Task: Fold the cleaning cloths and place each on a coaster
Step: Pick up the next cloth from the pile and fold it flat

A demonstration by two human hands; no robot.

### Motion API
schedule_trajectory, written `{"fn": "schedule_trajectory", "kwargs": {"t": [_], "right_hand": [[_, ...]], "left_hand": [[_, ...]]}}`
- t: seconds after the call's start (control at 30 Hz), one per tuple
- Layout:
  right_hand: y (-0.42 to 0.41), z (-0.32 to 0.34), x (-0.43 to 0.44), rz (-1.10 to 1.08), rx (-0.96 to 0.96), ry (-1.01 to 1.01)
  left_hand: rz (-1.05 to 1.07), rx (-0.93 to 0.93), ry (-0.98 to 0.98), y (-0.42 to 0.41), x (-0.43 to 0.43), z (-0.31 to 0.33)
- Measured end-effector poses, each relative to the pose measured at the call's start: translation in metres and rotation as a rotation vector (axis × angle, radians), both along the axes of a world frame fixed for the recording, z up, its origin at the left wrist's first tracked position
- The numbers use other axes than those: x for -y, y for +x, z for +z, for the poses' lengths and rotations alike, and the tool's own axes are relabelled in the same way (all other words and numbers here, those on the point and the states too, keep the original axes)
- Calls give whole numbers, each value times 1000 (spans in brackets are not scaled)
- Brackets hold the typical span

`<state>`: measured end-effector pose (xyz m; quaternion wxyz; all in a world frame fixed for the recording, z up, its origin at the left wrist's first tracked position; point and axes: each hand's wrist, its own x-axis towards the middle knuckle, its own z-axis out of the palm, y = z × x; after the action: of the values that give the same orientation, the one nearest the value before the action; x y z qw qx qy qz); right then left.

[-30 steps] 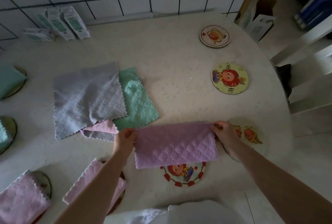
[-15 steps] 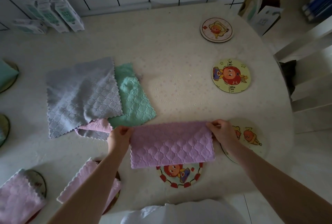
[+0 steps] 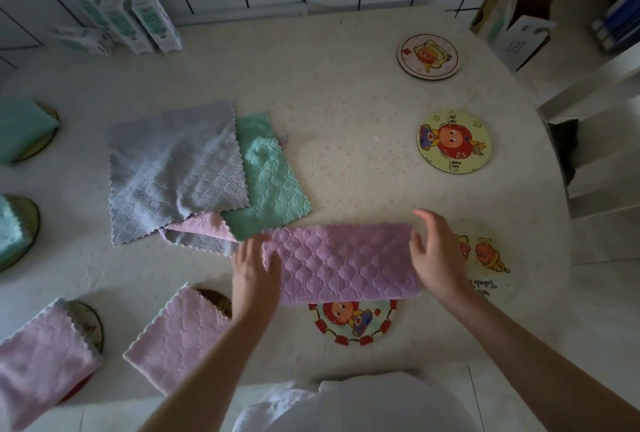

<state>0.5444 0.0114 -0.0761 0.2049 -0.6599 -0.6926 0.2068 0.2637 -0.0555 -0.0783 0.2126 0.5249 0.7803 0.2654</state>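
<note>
A purple quilted cloth (image 3: 341, 263), folded in half, lies flat on the table near the front edge, over the top of a red-rimmed coaster (image 3: 353, 322). My left hand (image 3: 254, 272) rests on its left end with fingers spread. At its right end my right hand (image 3: 434, 255) hovers with fingers apart, over a pale coaster (image 3: 491, 258). Unfolded grey (image 3: 173, 171), green (image 3: 273, 182) and pink (image 3: 204, 227) cloths are piled to the left. Folded pink cloths (image 3: 176, 334) (image 3: 41, 359) sit on coasters at the front left.
Two bare coasters lie at the right: a yellow coaster (image 3: 453, 142) and a white coaster (image 3: 428, 55). Folded green cloths (image 3: 20, 130) sit on coasters at the left edge. Small boxes (image 3: 131, 19) lean on the tiled wall. The table edge curves at the right.
The purple cloth, held up by its two top corners before, now lies flat on the table. Both hands have let go of the corners and opened.
</note>
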Motion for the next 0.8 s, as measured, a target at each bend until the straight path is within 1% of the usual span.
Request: {"fn": "schedule_trajectory", "kwargs": {"t": [0.03, 0.1, 0.17, 0.2, 0.23, 0.33, 0.43, 0.63, 0.8], "right_hand": [[-5, 3, 12, 103, 42, 44], [-21, 8, 38, 295, 52, 21], [-37, 4, 66, 446, 59, -34], [-42, -2, 77, 501, 79, -31], [-44, -11, 85, 541, 114, -21], [-39, -35, 97, 616, 253, 10], [-27, -48, 100, 634, 350, 22], [10, -38, 106, 611, 426, 95], [29, -27, 104, 577, 447, 63]], "left_hand": [[-142, -27, -28, 11, 11, 0], [-479, -100, -165, 30, 33, -8], [-755, -307, -151, 43, 53, -25], [-825, -394, -129, 47, 59, -31], [-850, -440, -126, 49, 64, -38], [-830, -463, -120, 45, 68, -45], [-822, -511, -173, 34, 74, -48], [-782, -522, -253, 12, 91, -41], [-640, -471, -304, -7, 104, -38]]}}
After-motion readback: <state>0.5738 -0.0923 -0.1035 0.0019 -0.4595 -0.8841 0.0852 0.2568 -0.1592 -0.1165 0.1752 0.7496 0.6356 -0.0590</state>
